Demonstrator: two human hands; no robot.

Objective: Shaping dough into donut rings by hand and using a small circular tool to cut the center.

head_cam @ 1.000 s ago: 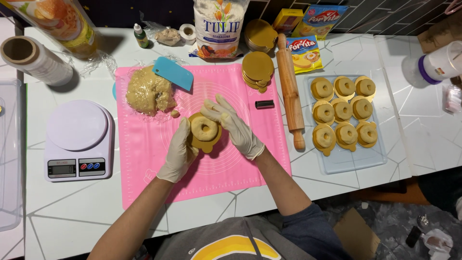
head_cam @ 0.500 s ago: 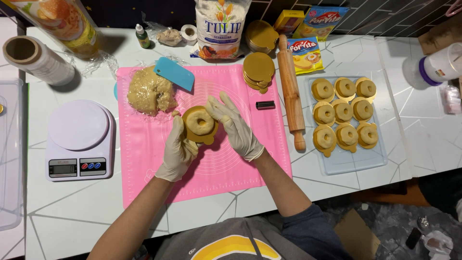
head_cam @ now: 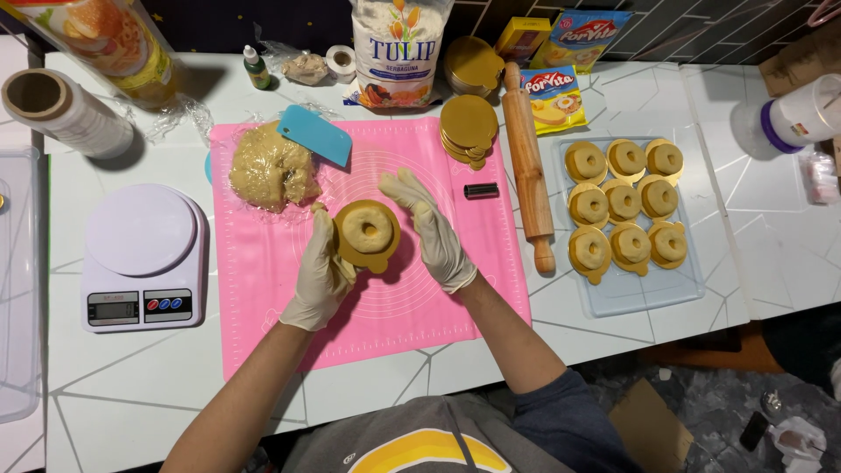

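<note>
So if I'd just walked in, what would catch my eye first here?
Probably the bright pink silicone mat mid-table, where two white-gloved hands, left hand and right hand, cradle a ring-shaped dough piece on a round gold card. To the right, a clear tray holds nine more rings.

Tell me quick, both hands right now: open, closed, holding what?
Left hand: closed on the gold round board carrying the ring-shaped dough.
Right hand: open, fingers straight, right beside the board's edge; contact cannot be told.
</note>
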